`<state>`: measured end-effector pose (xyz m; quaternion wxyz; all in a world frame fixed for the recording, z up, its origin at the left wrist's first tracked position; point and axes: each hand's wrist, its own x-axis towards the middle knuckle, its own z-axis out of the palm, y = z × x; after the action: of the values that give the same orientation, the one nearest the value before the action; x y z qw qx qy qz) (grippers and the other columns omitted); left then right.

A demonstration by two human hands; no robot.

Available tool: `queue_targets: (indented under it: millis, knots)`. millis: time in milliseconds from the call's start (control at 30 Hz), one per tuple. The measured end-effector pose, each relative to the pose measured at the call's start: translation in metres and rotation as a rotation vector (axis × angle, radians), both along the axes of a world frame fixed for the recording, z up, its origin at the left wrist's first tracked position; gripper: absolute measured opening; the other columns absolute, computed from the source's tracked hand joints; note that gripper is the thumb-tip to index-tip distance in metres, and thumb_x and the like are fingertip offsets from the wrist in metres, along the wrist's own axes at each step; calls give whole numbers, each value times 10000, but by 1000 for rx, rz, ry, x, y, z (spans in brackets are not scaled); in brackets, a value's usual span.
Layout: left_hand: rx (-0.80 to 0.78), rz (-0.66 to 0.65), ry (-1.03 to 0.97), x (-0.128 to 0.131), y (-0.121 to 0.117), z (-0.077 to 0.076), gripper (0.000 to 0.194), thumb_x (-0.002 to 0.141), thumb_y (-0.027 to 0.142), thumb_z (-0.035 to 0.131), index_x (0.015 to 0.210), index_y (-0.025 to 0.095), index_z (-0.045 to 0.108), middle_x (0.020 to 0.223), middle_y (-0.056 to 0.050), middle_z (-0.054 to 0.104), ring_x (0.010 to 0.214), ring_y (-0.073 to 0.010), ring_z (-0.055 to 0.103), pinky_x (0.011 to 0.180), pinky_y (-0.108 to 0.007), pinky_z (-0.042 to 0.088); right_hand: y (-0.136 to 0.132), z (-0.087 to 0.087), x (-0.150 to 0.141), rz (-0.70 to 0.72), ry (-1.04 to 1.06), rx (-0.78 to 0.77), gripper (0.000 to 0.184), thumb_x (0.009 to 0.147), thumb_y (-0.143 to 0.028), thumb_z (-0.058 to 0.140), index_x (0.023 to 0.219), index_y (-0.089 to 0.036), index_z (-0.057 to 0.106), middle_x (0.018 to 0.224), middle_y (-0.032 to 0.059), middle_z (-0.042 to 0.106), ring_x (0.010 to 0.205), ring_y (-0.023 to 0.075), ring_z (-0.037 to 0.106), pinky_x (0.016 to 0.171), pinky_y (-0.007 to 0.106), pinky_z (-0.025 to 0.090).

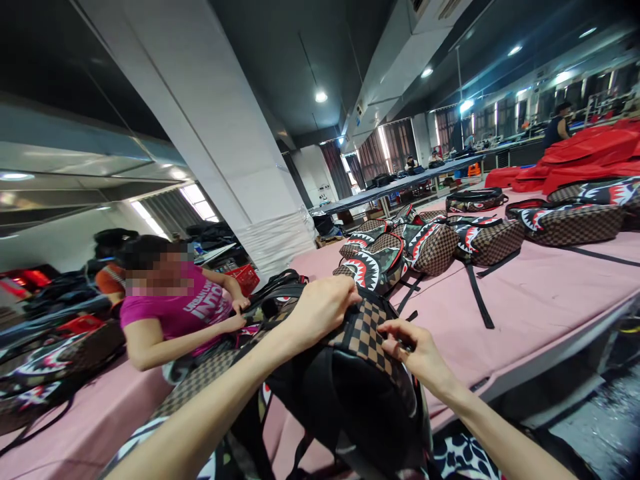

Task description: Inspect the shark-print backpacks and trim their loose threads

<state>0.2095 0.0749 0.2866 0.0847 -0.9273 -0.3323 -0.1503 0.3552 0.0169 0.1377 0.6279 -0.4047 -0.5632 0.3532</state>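
Note:
A backpack with a brown checkered panel [367, 333] and a smooth black part [350, 393] stands tilted in front of me. My left hand [327, 303] reaches over its upper edge, with the fingers curled closed against the bag; their tips are mostly hidden. On the other side of the checkered panel, my right hand [420, 353] has bent fingers, its index finger and thumb a little apart. Those fingertips are at the panel's edge, and nothing shows between them. Black straps hang from the lower part of the bag.
Several shark-mouth backpacks [433, 247] lie on the pink-covered table [540, 293], with red material [580, 160] heaped behind. On my left, a co-worker in a magenta shirt [200, 307] handles another bag. A wrapped pillar [270, 233] stands beyond the table.

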Motion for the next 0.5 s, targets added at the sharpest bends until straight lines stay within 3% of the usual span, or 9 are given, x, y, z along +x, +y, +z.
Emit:
queue_targets:
  millis: [133,233,333,400,500]
  knots:
    - [-63,101,-485,-23,6,10,272,844,362,394,719,180,552,687,-21,609,653,-155,554,627,-255,415,-1,-2,4,18,8,-13,217,734,-339,611,895,-198,649,769,7,595,712,134,544,640,257,453]
    - [-24,179,-613,-66,17,13,361,839,449,356,767,180,586,833,-60,643,854,-203,583,788,-303,438,-3,2,5,19,14,-17,229,730,-353,616,890,-192,645,727,1,572,672,126,527,616,252,447]
    - [-109,239,-520,-110,24,0,428,794,501,402,975,175,612,1090,-95,621,1067,-254,527,962,-375,364,-3,8,1,-9,12,12,305,726,-348,627,991,-197,623,717,-10,543,654,118,511,610,244,443]
    - [-246,257,-540,-129,27,-15,525,774,529,436,1165,192,529,1220,-89,563,1122,-254,500,976,-375,360,1,8,-3,-22,-17,40,352,730,-340,625,1053,-204,601,760,-4,554,679,121,511,628,247,445]
    - [-433,267,-711,-138,33,-30,593,768,612,408,1156,179,531,1091,-88,627,1001,-234,567,870,-334,439,16,6,-3,-35,-89,63,342,748,-343,605,1060,-204,591,825,9,586,721,134,522,678,267,448]
